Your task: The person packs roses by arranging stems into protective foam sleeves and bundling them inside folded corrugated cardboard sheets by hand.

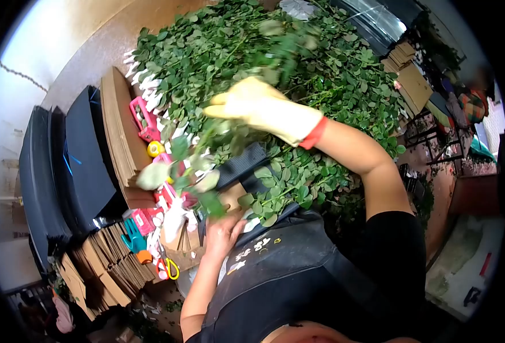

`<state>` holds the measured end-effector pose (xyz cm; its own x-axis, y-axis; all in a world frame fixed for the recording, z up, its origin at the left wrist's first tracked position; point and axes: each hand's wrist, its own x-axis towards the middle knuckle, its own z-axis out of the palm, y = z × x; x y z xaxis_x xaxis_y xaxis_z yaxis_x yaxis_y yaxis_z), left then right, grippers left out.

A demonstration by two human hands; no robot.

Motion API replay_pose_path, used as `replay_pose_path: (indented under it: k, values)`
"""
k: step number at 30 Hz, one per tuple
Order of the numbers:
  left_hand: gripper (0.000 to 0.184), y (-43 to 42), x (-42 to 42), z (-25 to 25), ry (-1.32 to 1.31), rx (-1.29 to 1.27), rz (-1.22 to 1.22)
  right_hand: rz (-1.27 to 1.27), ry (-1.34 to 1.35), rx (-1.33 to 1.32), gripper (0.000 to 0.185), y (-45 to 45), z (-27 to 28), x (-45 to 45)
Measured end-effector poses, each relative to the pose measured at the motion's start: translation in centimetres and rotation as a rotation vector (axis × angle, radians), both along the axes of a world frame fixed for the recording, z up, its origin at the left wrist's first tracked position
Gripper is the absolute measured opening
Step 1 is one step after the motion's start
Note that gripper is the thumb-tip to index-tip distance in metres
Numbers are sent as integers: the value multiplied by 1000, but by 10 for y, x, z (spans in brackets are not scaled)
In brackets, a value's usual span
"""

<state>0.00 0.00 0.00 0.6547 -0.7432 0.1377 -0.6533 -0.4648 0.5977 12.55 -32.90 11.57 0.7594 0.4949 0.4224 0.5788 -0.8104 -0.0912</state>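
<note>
My right hand [252, 108], in a cream rubber glove with a red cuff, is over the leafy pile, its fingers closed on a leafy stem. Blurred leaves [207, 182] of this stem hang below and left of the glove, in front of the bench. My left hand [223, 233] is bare and low by my apron, its fingers curled near those leaves. What it holds, if anything, is hidden. Beneath the glove spreads a large heap of green leafy stems [344, 74], with white-wrapped ends along its left side. A black ribbed strip [242, 164] lies between my hands.
Scissors with yellow and red handles [169, 268], a teal tool [132, 235] and a pink-handled tool [144, 120] lie to the left. Cardboard sheets [121, 137] and black boxes [89, 154] stand beyond them. At far right are a metal-legged stand [435, 140] and flattened cardboard [414, 88].
</note>
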Motion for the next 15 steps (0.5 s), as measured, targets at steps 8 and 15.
replay_pose_path:
  k: [8, 15]
  values:
    - [65, 15, -23, -70, 465, -163, 198, -151, 365, -52, 34, -29, 30, -148]
    - [74, -3, -13, -30, 460, -292, 217, -260, 731, -357, 29, -53, -76, -182]
